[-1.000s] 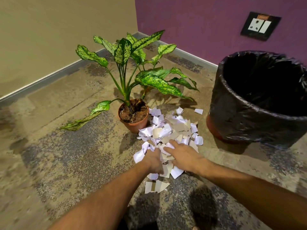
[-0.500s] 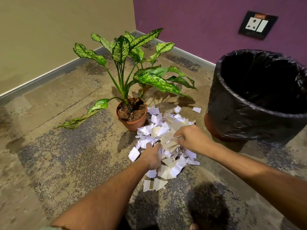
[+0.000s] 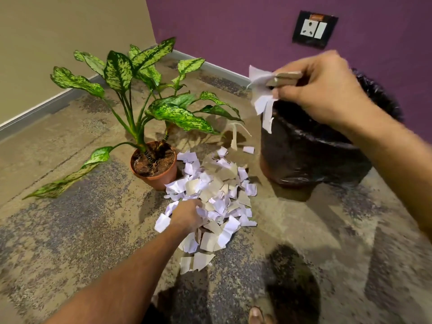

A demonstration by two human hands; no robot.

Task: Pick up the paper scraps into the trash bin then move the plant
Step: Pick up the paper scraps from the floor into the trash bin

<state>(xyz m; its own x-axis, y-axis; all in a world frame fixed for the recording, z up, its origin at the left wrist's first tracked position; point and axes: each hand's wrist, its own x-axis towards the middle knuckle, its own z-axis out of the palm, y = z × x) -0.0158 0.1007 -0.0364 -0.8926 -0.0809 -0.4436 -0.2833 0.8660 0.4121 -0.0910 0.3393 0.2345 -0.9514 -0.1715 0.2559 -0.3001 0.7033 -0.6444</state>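
We are in the first step, clearing paper, and nothing of the plant move has begun. Our right hand (image 3: 320,90) is raised beside the near rim of the round trash bin lined with a black plastic bag (image 3: 311,157), its fingers and thumb clamped on a small bunch of white and tan paper scraps (image 3: 263,94) that hang out toward the plant. A tan strip or two (image 3: 234,136) appears to be loose in the air below that bunch, just outside the bin, so we judge a few pieces are slipping away and will land back on the floor.

Our left hand (image 3: 188,217) is down on the near left edge of the heap of torn white and tan paper pieces (image 3: 217,195), fingers curled into the scraps; we judge it is gathering a handful, though how much it holds we cannot tell.

The next move calls for carrying the right hand further over the bin's mouth before the fingers let go, since it seems to sit at the rim rather than well over the opening. Most of the heap is still to lift, so many more handfuls remain.

The green speckled leafy plant in a terracotta-coloured plastic pot (image 3: 154,167) stands just left of the heap, with scraps touching its base. Its broad leaves reach out over the far end of the pile and toward the bin, so they may brush the hands. A black wall socket plate (image 3: 314,29) sits on the purple wall (image 3: 233,26) above the bin
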